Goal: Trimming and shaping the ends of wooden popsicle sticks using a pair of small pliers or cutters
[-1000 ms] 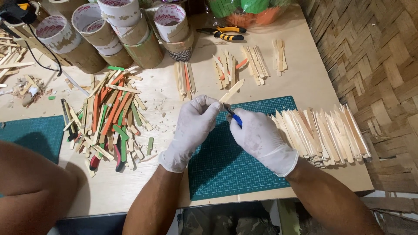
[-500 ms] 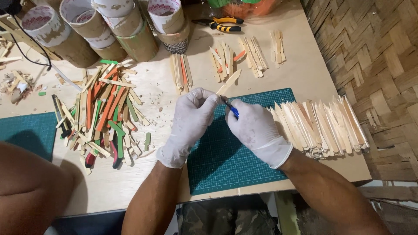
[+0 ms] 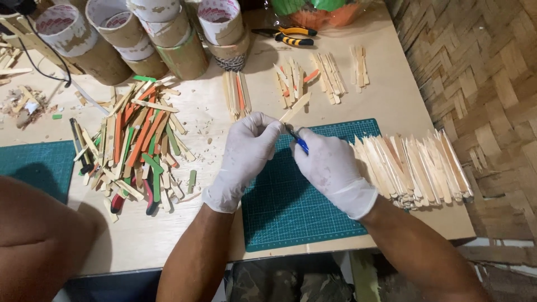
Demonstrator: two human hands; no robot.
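Observation:
Both hands wear white gloves and meet over the green cutting mat (image 3: 291,207). My left hand (image 3: 246,154) pinches a plain wooden stick (image 3: 295,107) that slants up and away to the right. My right hand (image 3: 330,168) grips a small blue-handled blade (image 3: 300,144) with its tip against the stick's near end. A row of pale cut sticks (image 3: 414,168) lies just right of my right hand. A heap of plain, orange and green sticks (image 3: 137,142) lies left of my left hand.
Several cardboard tubes (image 3: 162,33) stand along the table's back edge. Yellow-handled pliers (image 3: 293,36) lie behind small groups of sticks (image 3: 319,72). A second green mat (image 3: 33,168) is at the left, with someone's bare knee (image 3: 39,240) below. A woven wall (image 3: 486,84) bounds the right.
The hands stay together over the mat on the same stick, with only slight shifts; the view has tilted a little.

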